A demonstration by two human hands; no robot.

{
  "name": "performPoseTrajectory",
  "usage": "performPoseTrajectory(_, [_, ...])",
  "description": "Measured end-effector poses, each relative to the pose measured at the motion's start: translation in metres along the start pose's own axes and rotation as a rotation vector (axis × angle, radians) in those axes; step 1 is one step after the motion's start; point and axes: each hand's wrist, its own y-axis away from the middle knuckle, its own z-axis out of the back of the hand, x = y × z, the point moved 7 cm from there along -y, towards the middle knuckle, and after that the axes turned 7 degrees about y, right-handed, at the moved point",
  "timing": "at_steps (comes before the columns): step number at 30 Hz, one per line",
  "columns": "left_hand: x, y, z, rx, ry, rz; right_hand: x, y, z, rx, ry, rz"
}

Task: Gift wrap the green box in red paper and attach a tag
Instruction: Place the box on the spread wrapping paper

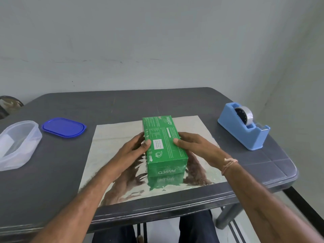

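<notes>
left hand: you grip the green box by its left side.
box place: on the silver sheet, near the table's front edge.
right hand: you grip the right side.
step: likely squaring the box.
next: fold a sheet edge over.

Paper sheet flat on counter, centre, its near edge close to counter's front rim. Box on sheet, mid-sheet, long axis front to back. Left hand holds box's left side, right hand its right side, thumbs on top face. Tape dispenser on counter right of sheet, apart from it. Lid on counter left of sheet's far corner. Container farther left, just beside lid, at counter's left edge.
</notes>
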Motion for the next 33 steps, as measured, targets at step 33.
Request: performPoseTrajectory(33, [-0.006,0.006,-0.008,-0.087,0.046,0.056,-0.004,0.002,-0.001,-0.034,-0.222,0.004])
